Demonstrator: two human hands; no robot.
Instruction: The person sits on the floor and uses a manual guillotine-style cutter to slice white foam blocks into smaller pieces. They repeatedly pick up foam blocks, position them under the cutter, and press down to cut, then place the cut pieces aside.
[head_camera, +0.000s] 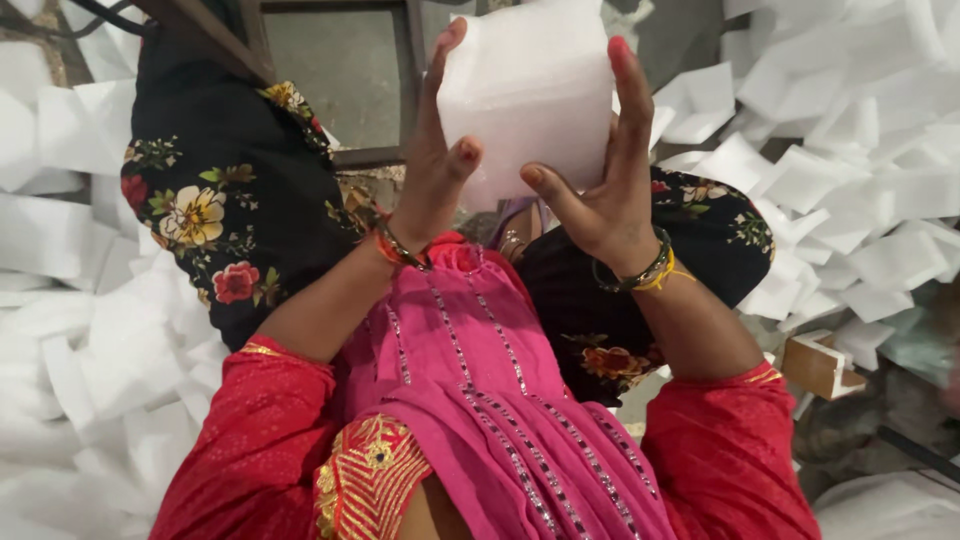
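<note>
A thick white stack of soft foam-like sheets (530, 90) is held up in front of me between both palms. My left hand (438, 150) presses its left side, fingers stretched up and thumb bent across the lower front. My right hand (605, 175) grips the right side the same way, with its thumb on the lower edge. Both wrists carry bangles and threads. Below them lie my red sleeves, a pink garment with sequin stripes (480, 400) and black floral cloth (220, 200) over my knees.
Piles of loose white cut sheets lie on the left (70, 330) and on the right (850, 190). A dark metal frame (340, 80) stands ahead behind the stack. A small wooden block (815, 362) sits at the right near my knee.
</note>
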